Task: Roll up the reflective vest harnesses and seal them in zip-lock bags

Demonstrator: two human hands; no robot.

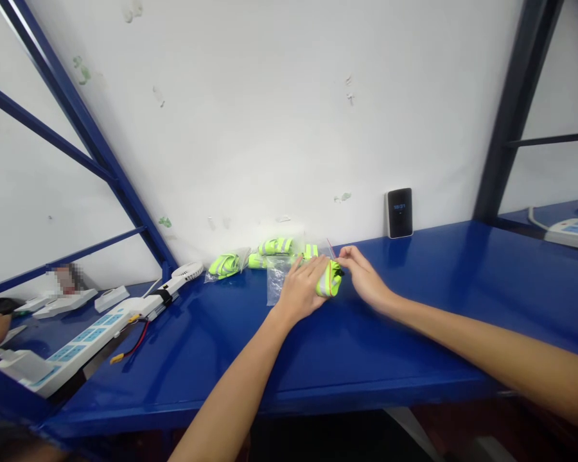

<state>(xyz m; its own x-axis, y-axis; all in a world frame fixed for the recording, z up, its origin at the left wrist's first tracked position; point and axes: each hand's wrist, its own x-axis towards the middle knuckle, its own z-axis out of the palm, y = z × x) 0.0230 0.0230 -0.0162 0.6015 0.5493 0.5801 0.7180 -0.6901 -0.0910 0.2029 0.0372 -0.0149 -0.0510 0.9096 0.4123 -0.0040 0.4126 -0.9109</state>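
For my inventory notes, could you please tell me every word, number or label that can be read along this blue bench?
Black device by the wall: blue digits on its screen, too small to read.
White power strip: blue panels with markings, too blurred to read.
Neon-yellow reflective band: no print visible.

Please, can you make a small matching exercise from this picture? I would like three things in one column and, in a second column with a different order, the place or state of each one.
Things:
1. Left hand
2. Black display device
3. White power strip

Places or states:
A. Stands upright against the white wall
B. Lies on the blue bench, left of the hands
C. Rests on a folded neon-yellow reflective item

Right pairs: 1-C, 2-A, 3-B.
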